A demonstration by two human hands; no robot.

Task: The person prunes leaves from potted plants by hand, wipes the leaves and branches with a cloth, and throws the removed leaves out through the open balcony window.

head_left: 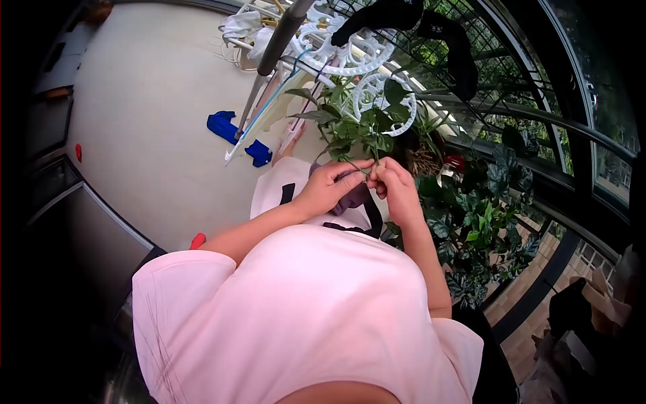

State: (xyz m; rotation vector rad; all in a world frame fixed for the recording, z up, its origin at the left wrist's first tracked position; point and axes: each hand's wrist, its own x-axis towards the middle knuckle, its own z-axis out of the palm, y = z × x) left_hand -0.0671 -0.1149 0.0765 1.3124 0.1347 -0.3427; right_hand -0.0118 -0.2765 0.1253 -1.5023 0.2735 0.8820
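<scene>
Both hands meet in front of my body at the lower edge of a leafy green plant (343, 131). My left hand (331, 187) has its fingers and thumb closed on a thin green stem. Close against it on the right, my right hand (393, 185) pinches the stem between thumb and curled fingers. Large leaves hang just above the fingertips, in front of a white scrolled metal stand (367, 101). The fingers partly cover the stem where the hands meet.
White and blue hangers (269, 108) hang on a rack with a metal pole (282, 37) ahead. A blue cloth (225, 126) lies on the pale floor (148, 101). Dark-leaved plants (484, 222) stand at the right, beside the window frames. Black garments (451, 47) hang above.
</scene>
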